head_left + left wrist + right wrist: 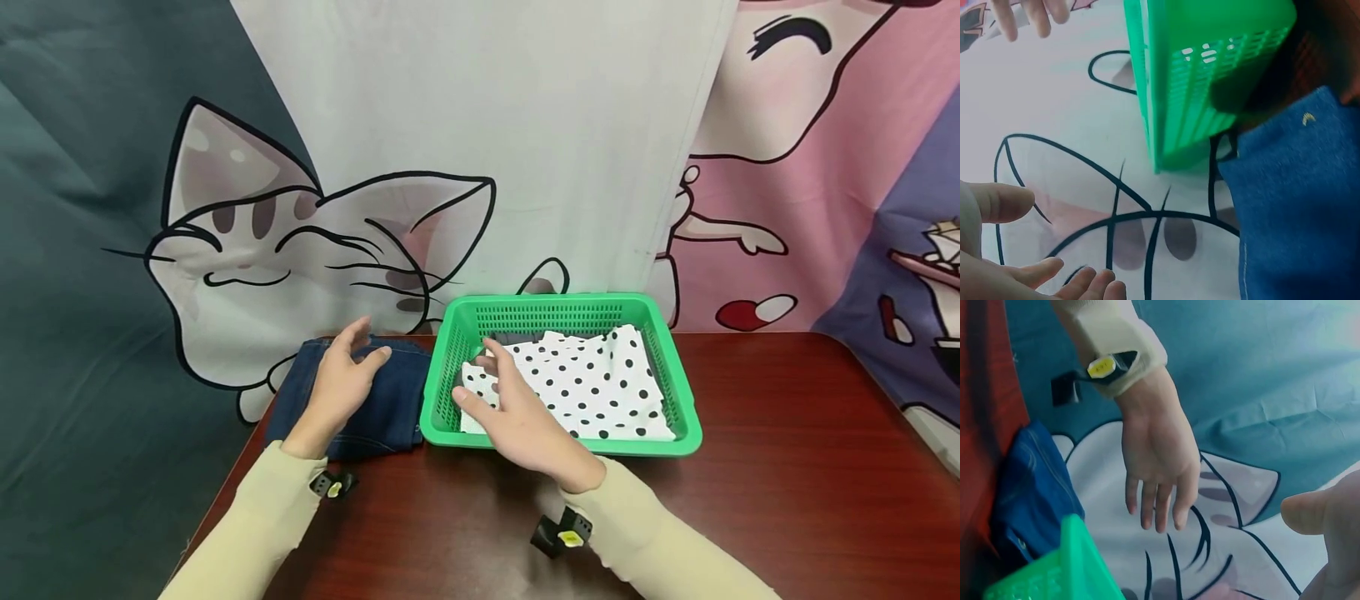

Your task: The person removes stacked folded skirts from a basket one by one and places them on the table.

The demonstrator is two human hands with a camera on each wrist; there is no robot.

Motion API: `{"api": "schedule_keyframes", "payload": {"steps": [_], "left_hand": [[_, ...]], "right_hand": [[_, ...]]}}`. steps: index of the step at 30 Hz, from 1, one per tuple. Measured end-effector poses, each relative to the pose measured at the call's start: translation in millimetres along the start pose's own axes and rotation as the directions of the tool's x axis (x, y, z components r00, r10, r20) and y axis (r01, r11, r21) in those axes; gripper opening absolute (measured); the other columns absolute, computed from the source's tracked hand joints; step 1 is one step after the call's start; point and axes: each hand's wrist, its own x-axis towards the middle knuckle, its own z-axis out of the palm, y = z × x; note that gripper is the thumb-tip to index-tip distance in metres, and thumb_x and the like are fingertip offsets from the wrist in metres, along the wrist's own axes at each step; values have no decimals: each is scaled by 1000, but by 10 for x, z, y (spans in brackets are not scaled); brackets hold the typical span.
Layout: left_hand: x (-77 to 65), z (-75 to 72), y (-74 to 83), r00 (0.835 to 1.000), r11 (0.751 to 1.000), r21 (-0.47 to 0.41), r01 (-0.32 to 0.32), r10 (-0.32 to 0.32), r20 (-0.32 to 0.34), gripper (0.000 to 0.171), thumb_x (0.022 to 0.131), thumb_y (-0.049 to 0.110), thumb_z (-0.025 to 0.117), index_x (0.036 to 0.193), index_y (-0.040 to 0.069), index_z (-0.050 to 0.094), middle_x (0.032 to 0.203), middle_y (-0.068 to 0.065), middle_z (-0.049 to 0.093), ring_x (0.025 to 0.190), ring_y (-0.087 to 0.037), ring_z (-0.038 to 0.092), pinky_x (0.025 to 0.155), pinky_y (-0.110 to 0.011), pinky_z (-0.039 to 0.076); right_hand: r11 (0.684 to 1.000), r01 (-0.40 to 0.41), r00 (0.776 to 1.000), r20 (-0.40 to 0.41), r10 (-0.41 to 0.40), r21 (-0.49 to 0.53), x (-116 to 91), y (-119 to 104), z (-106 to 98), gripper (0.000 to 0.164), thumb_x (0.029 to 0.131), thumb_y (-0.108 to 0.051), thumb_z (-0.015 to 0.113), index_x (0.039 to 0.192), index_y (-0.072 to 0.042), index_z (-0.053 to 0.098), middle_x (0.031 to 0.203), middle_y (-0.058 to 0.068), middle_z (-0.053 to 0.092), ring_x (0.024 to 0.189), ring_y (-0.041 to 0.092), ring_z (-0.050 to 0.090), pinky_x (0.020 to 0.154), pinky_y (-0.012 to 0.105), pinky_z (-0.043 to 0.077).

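My left hand [343, 379] hovers over dark blue folded denim [393, 392] on the table's left side, its fingers relaxed and nothing in them. Over the left front part of a green plastic basket [681, 400] is my right hand [525, 417], thumb and fingers spread apart and holding nothing. White cloth with black dots [592, 379] lies in the basket, with some dark grey cloth [517, 338] showing at its back edge. In the left wrist view the denim [1304, 194] lies beside the basket [1191, 94]. The right wrist view shows both hands apart from the cloth.
The reddish-brown wooden table [780, 433] extends right of the basket and in front of it. Directly behind the table hangs a printed curtain [577, 150] with cartoon cats. Each sleeve carries a small black wrist device [562, 533].
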Motion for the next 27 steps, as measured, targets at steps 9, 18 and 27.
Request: {"api": "schedule_keyframes", "payload": {"steps": [9,18,27], "left_hand": [[-44,111,124,1000,998,-59,5,-5,0,64,103,22,56,159,12,28,160,-12,32,143,-30,36,111,-50,37],[-65,256,240,1000,995,-95,-20,22,21,62,103,21,57,158,14,31,157,-11,37,139,-30,42,108,-49,42],[-75,406,358,997,997,-72,-24,30,72,64,101,21,60,157,11,32,153,-11,43,135,-28,48,105,-48,45]], "right_hand": [[999,-23,997,-73,21,-28,-37,131,-240,80,101,-39,60,161,-15,12,158,12,35,142,35,38,114,51,34],[997,-13,985,-171,-1,-78,-58,240,-465,80,101,-36,61,160,-10,13,157,18,35,140,42,38,113,55,34],[993,-43,977,-211,19,-110,-97,323,-685,81,102,-36,59,160,-7,12,157,19,33,143,39,34,115,53,31]]}}
